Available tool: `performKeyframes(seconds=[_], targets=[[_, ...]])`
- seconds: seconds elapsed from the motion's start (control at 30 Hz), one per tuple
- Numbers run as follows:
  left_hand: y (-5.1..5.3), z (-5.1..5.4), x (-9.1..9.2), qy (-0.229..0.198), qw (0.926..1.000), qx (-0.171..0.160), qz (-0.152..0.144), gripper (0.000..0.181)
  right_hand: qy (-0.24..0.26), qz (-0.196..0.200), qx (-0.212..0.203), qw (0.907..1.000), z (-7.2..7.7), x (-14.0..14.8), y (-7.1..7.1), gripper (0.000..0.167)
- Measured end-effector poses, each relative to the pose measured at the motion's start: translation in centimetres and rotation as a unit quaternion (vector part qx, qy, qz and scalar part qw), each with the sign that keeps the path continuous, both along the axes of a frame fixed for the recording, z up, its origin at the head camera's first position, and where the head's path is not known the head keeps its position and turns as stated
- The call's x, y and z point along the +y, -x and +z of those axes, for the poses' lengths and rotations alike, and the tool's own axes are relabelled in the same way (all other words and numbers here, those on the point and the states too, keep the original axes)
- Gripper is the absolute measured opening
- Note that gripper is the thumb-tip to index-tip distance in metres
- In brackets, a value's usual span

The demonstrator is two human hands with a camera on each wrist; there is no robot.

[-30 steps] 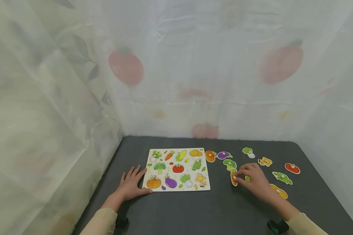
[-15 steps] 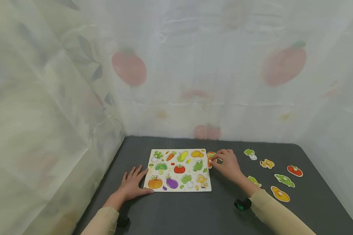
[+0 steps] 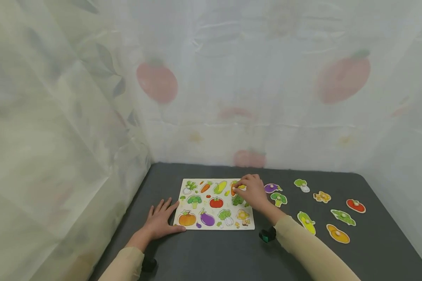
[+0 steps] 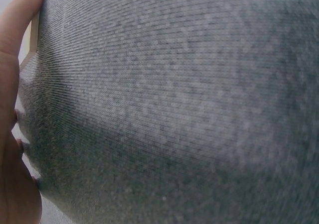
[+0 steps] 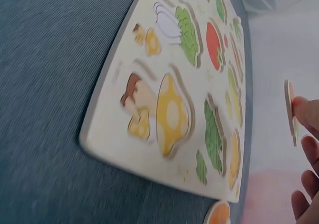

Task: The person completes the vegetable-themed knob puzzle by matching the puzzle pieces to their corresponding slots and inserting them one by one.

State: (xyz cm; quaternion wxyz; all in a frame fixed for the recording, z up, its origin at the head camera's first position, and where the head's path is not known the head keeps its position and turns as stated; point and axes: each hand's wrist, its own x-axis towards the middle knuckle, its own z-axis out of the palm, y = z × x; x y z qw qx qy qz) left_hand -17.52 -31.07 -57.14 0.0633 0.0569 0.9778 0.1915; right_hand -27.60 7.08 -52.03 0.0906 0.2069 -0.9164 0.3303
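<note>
– Starting nearest you, what shows?
– Two pale sleeves [image 3: 124, 265], then the left hand [image 3: 159, 224] with its fingers straight and spread, touching the left edge of a cream board [image 5: 109, 124] on the dark table [image 3: 214, 253].
– How does the board look?
– Flat and rectangular, printed with bright vegetables, many sunk in shallow outlined recesses.
– And to its right?
– Loose pieces, pale-edged, with small knobs: yellow-orange potato [image 3: 338, 233] nearest, then corn [image 3: 306, 223], peas [image 3: 343, 217], tomato [image 3: 356, 206], broccoli [image 3: 278, 199] and mushroom [image 3: 322, 196].
– Where is the right hand [image 3: 253, 192]?
– Over the board's far right part, thumb and finger pinching the carrot piece [image 3: 233, 189].
– What does that piece look like?
– Slim and orange, a trace of green at its far end. The right wrist view shows it almost edge-on, thin with a pale rim, lifted off the board. The fingertips partly cover it.
– Anything farther?
– Purple eggplant [image 3: 272, 188], then green-and-white bok choy [image 3: 301, 185]; behind the table hangs a whitish curtain [image 3: 204, 78] with blurred red fruit.
</note>
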Motion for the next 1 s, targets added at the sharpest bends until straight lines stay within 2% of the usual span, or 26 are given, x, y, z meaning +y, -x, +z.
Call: performKeyframes(seconds=[0.2, 0.37, 0.5, 0.6, 0.73, 1.0], targets=[[-0.1, -0.7, -0.3, -0.011, 0.9997, 0.023, -0.008, 0.114, -0.001, -0.025, -0.002, 0.9997, -0.7, -2.0, 0.7, 0.011], [0.3, -1.4, -0.6, -0.009, 0.9998, 0.016, -0.003, 0.118, 0.015, -0.048, -0.017, 0.9986, -1.6, -3.8, 1.3, 0.015], [0.3, -0.9, -0.4, -0.004, 1.0000, 0.008, 0.000, 0.118, 0.019, -0.062, -0.007, 0.9979, -2.3, -5.4, 1.7, 0.015], [0.3, -0.4, -0.3, 0.001, 1.0000, 0.003, -0.002, 0.116, 0.019, -0.069, -0.017, 0.9973, -2.6, -6.6, 2.0, 0.016], [0.3, -0.5, -0.3, -0.002, 0.9999, 0.009, -0.007, 0.115, 0.019, -0.075, -0.042, 0.9961, -2.6, -7.9, 2.1, 0.016], [-0.1, -0.1, -0.1, -0.018, 0.9997, 0.014, -0.012, 0.111, 0.002, -0.073, -0.050, 0.9960, -3.2, -10.1, 2.3, 0.016]])
